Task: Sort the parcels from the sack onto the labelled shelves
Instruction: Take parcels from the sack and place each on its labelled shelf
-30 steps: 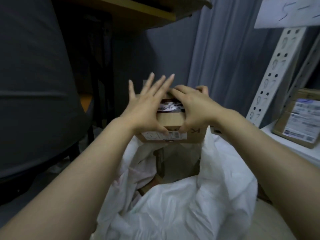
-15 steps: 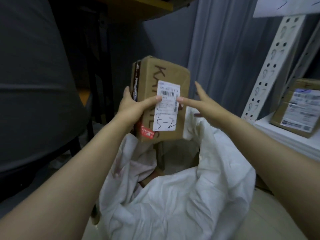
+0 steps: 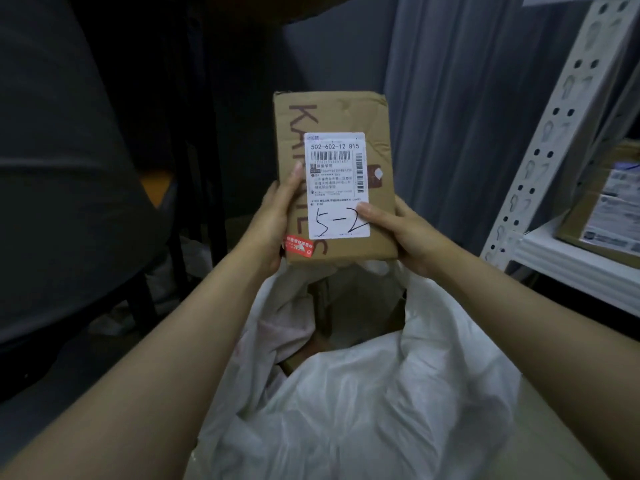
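both hands grasp the box (image 3: 334,174) by its lower edges above the open sack (image 3: 363,393), left hand (image 3: 273,223) and right hand (image 3: 403,233) thumbs on its face, long axis upright, right hand nearer the shelf (image 3: 568,261) beside it.

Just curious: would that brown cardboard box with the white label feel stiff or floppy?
Probably stiff: the brown cardboard box stands upright, faces flat. Likely light: left hand and right hand hold only its lower end. Creased top edge suggests it dents.
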